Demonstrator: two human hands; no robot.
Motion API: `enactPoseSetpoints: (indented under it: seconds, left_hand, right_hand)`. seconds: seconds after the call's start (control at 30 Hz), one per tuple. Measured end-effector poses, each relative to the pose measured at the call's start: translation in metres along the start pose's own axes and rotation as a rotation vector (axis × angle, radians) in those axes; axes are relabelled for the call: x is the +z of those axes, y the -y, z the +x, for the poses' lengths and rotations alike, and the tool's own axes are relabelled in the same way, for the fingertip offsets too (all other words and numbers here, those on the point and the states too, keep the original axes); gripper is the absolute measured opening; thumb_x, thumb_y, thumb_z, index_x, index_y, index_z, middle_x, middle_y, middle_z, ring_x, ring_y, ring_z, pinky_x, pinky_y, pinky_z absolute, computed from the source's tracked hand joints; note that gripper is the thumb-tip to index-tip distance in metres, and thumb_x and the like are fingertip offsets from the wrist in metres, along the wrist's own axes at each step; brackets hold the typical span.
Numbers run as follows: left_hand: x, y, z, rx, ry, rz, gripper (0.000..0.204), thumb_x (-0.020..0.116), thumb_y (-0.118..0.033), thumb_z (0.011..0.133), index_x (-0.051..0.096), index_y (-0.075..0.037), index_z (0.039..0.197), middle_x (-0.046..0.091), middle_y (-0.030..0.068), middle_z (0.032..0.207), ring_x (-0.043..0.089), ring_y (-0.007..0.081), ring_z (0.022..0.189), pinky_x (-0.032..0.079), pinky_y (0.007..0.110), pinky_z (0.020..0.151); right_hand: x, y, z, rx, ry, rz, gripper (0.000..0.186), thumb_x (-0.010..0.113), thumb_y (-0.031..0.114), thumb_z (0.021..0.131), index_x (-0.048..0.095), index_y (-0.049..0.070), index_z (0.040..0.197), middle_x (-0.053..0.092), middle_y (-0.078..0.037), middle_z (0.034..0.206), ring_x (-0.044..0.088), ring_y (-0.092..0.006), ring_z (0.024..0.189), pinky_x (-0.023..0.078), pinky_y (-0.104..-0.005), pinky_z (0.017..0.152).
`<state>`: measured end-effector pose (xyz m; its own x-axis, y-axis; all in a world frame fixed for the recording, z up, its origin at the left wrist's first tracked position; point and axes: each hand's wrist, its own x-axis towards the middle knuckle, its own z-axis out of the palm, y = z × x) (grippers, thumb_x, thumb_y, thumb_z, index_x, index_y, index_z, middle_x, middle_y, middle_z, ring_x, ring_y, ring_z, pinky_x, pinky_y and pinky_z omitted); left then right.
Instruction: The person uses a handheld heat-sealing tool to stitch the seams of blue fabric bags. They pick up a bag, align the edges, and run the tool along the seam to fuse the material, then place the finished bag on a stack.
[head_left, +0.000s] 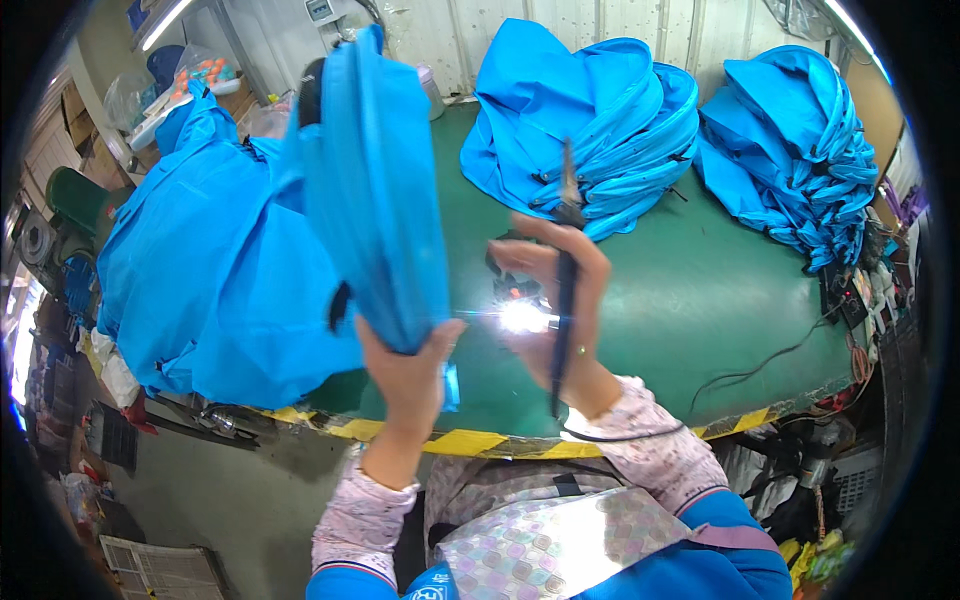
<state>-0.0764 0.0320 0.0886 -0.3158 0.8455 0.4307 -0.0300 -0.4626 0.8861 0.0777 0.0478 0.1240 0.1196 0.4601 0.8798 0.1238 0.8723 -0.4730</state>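
My left hand point(405, 370) is closed around the lower end of a bunched blue fabric piece point(375, 200), which stands up above the table with black bits at its edges. My right hand point(560, 300) grips a slim black pen-shaped tool point(565, 320), like a soldering iron, held upright with its pointed metal tip up. A cord trails from near its lower end past my right wrist. A bright white glare beside my right palm hides what is there. The tool and the raised fabric are apart.
Large blue fabric heaps lie on the green table point(650, 330): one spread heap point(210, 280) at left, a folded pile point(580, 120) at back, another pile point(790, 150) at right. A black cable point(745, 375) crosses the right side. Yellow-black tape point(470, 442) lines the near edge.
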Motion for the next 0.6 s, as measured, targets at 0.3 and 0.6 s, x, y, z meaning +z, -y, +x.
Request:
enactPoseSetpoints:
  seconds: [0.3, 0.6]
  left_hand:
    - [-0.005, 0.041, -0.042, -0.353, -0.451, -0.248, 0.083, 0.059, -0.041, 0.099, 0.016, 0.009, 0.15, 0.047, 0.0206, 0.141, 0.048, 0.0254, 0.123, 0.038, 0.036, 0.106]
    - [-0.023, 0.05, -0.066, -0.548, 0.601, -0.036, 0.036, 0.075, -0.013, 0.083, 0.062, -0.002, 0.115, 0.063, 0.0069, 0.114, 0.058, 0.0167, 0.103, 0.047, 0.032, 0.089]
  right_hand:
    - [-0.006, -0.031, 0.01, -0.032, -0.251, -0.323, 0.054, 0.061, -0.004, 0.082, 0.04, 0.002, 0.131, 0.052, -0.015, 0.13, 0.053, -0.0226, 0.107, 0.044, -0.0324, 0.09]
    - [-0.034, -0.026, 0.007, 0.098, -0.395, -0.139, 0.059, 0.06, -0.003, 0.082, 0.034, 0.009, 0.133, 0.049, -0.013, 0.135, 0.048, -0.0044, 0.07, 0.04, -0.0185, 0.059]
